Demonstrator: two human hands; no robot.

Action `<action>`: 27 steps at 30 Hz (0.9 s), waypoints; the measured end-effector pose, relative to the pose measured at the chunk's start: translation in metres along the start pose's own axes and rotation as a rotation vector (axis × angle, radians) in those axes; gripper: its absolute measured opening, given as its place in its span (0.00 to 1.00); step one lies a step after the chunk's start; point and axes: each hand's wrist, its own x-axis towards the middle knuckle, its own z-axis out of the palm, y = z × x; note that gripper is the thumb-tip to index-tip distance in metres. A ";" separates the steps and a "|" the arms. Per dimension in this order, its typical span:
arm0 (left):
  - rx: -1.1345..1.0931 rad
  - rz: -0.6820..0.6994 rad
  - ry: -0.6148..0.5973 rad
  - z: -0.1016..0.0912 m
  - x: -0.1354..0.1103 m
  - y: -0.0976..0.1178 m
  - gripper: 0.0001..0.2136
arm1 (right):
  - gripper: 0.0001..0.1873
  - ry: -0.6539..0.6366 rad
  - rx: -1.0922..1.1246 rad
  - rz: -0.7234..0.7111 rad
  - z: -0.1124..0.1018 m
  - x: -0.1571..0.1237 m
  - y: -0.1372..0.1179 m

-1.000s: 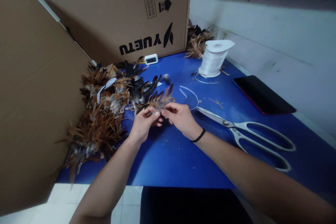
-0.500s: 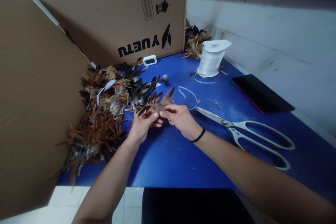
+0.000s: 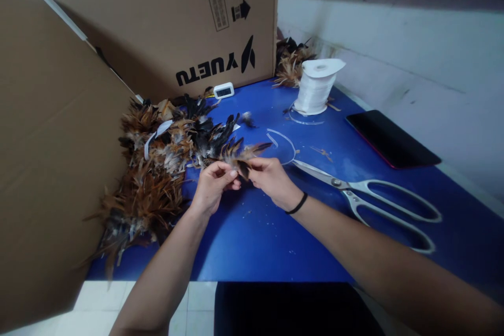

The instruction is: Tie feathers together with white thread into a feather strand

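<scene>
A small bunch of brown and black feathers [image 3: 241, 156] is held between my two hands above the blue table [image 3: 268, 241]. My left hand [image 3: 214, 184] pinches its base from the left, thumb against fingers. From the right, my right hand [image 3: 271, 178] pinches the same bunch; its fingertips are partly hidden behind a dark feather. Just beyond my right hand lies a loop of thin clear ribbon [image 3: 293, 142]. Large metal scissors [image 3: 342, 185] rest to the right, blades slightly apart, tips near that ribbon.
Heaped brown and black feathers [image 3: 149, 189] lie left, against a cardboard box [image 3: 157, 21]. A white spool [image 3: 316, 86] stands at the back right, before more feathers [image 3: 293, 63]. A dark tablet [image 3: 394, 138] lies near the wall. A small white digital display [image 3: 223, 91] sits by the box.
The feathers between my hands have turned and fanned out; a dark one now points down towards me. My right hand has shifted slightly within its pinch.
</scene>
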 end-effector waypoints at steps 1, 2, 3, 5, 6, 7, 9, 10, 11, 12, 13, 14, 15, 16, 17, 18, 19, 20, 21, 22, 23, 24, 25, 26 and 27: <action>0.000 0.008 0.006 0.000 0.000 0.000 0.14 | 0.07 0.001 -0.021 -0.014 0.000 0.000 0.000; 0.001 0.015 0.009 -0.001 0.001 0.000 0.14 | 0.07 -0.004 -0.037 -0.027 0.000 0.000 0.001; 0.005 0.022 0.011 -0.001 0.001 0.000 0.14 | 0.07 -0.016 -0.049 -0.040 0.000 0.000 0.001; 0.015 0.039 0.008 -0.001 0.001 0.000 0.13 | 0.07 -0.038 -0.085 -0.066 0.000 0.000 0.001; 0.025 0.048 0.007 -0.001 0.001 0.000 0.13 | 0.08 -0.036 -0.114 -0.079 -0.001 0.000 0.001; 0.038 0.058 0.008 0.000 0.001 -0.001 0.13 | 0.09 -0.025 -0.149 -0.091 -0.001 0.000 0.001; 0.069 0.081 0.011 0.000 0.001 -0.001 0.12 | 0.12 0.023 -0.216 -0.116 -0.002 0.000 0.001; 0.087 0.091 0.010 0.000 0.001 -0.002 0.12 | 0.12 0.045 -0.235 -0.126 -0.002 0.000 0.001; 0.104 0.101 0.009 0.001 0.000 -0.002 0.12 | 0.12 0.059 -0.242 -0.132 -0.002 0.000 0.002; 0.119 0.107 0.007 0.001 0.000 -0.002 0.12 | 0.13 0.069 -0.240 -0.130 -0.002 0.000 0.002; 0.130 0.110 0.005 0.001 0.000 -0.002 0.12 | 0.13 0.078 -0.226 -0.120 -0.002 0.001 0.002; 0.140 0.110 0.003 0.001 0.000 -0.002 0.12 | 0.12 0.088 -0.204 -0.105 -0.002 0.001 0.002; 0.149 0.109 -0.001 0.001 -0.001 -0.002 0.13 | 0.12 0.099 -0.176 -0.088 -0.002 0.002 0.002; 0.162 0.107 -0.004 0.001 -0.001 -0.001 0.14 | 0.12 0.115 -0.147 -0.073 -0.002 0.002 0.002; 0.179 0.106 -0.006 0.001 -0.001 -0.001 0.14 | 0.12 0.128 -0.122 -0.063 -0.002 0.003 0.001; 0.202 0.109 -0.008 0.000 0.000 0.000 0.14 | 0.13 0.140 -0.103 -0.058 -0.003 0.003 0.001; 0.229 0.115 -0.009 0.000 0.000 0.001 0.13 | 0.13 0.150 -0.091 -0.055 -0.003 0.003 0.000; 0.258 0.125 -0.009 0.000 0.000 0.001 0.13 | 0.13 0.155 -0.085 -0.055 -0.003 0.003 0.000; 0.285 0.135 -0.007 0.000 0.000 0.001 0.12 | 0.13 0.155 -0.085 -0.055 -0.003 0.003 -0.001; 0.312 0.143 -0.008 -0.001 0.000 0.001 0.12 | 0.13 0.155 -0.089 -0.056 -0.003 0.003 -0.001; 0.338 0.151 -0.009 -0.001 0.000 0.001 0.11 | 0.13 0.156 -0.097 -0.057 -0.003 0.003 -0.001; 0.367 0.159 -0.006 -0.001 0.000 0.001 0.12 | 0.13 0.160 -0.107 -0.060 -0.002 0.002 -0.001; 0.403 0.169 0.004 -0.001 0.000 0.000 0.12 | 0.13 0.164 -0.116 -0.062 -0.002 0.002 -0.001; 0.449 0.183 0.017 -0.001 -0.001 -0.001 0.12 | 0.13 0.169 -0.123 -0.066 -0.002 0.002 0.000; 0.503 0.206 0.033 -0.001 -0.002 -0.001 0.12 | 0.13 0.175 -0.129 -0.070 -0.002 0.002 0.000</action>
